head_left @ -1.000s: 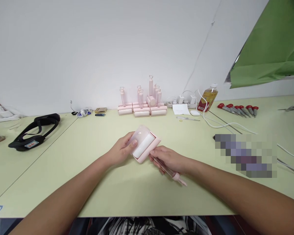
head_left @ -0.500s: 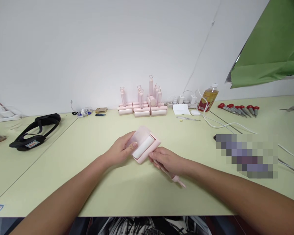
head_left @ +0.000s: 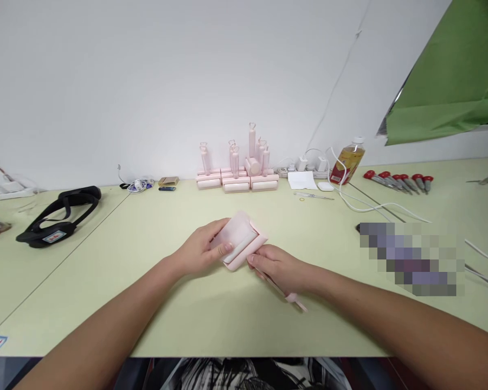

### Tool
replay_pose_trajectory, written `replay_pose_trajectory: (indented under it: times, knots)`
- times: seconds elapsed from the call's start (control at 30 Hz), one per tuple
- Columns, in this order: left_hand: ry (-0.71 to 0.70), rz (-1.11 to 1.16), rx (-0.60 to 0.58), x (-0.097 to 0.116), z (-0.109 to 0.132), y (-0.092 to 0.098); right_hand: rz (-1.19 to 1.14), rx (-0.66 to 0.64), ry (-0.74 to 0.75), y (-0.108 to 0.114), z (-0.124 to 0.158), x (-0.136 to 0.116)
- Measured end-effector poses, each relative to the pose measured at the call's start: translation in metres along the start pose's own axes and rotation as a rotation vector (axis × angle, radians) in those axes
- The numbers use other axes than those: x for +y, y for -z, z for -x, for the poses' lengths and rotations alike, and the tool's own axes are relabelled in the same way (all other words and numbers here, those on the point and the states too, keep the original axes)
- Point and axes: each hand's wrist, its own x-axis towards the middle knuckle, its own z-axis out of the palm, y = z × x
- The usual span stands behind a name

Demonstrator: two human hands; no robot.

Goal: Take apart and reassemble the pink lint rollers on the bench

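Note:
Over the middle of the table I hold a pink lint roller (head_left: pixel 249 256) tilted at an angle. My left hand (head_left: pixel 201 246) is closed around its translucent pink cover (head_left: pixel 237 232), with the thumb across the front. A narrow strip of the white roll shows between the cover and the pink housing. My right hand (head_left: pixel 282 268) is wrapped around the handle, most of which the fingers hide. The handle's looped end (head_left: pixel 296 301) sticks out below that hand, toward the lower right.
Several similar lint rollers (head_left: pixel 236 186) stand by the wall, handles up. To their right are a white paper (head_left: pixel 301 180), a power strip with cables, a drink bottle (head_left: pixel 348 161) and red-handled tools (head_left: pixel 398 182). A black strap headset (head_left: pixel 59 216) lies left. A pixelated patch covers something at right.
The translucent cover has moved across the white roll toward the pink housing, so less of the roll shows. Both hands keep their hold and barely shift.

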Motion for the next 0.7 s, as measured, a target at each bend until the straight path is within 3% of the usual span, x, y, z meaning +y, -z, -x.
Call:
replay_pose_trajectory:
  times: [0.5,0.7]
  knots:
    - [-0.029,0.015,-0.036,0.0031,-0.0003,-0.0028,0.026,-0.012,0.007,0.0012,-0.0007,-0.0017]
    - [-0.042,-0.066,-0.013,-0.0054,0.0009,-0.0034,0.034,-0.007,-0.01,0.0007,0.0003,-0.0053]
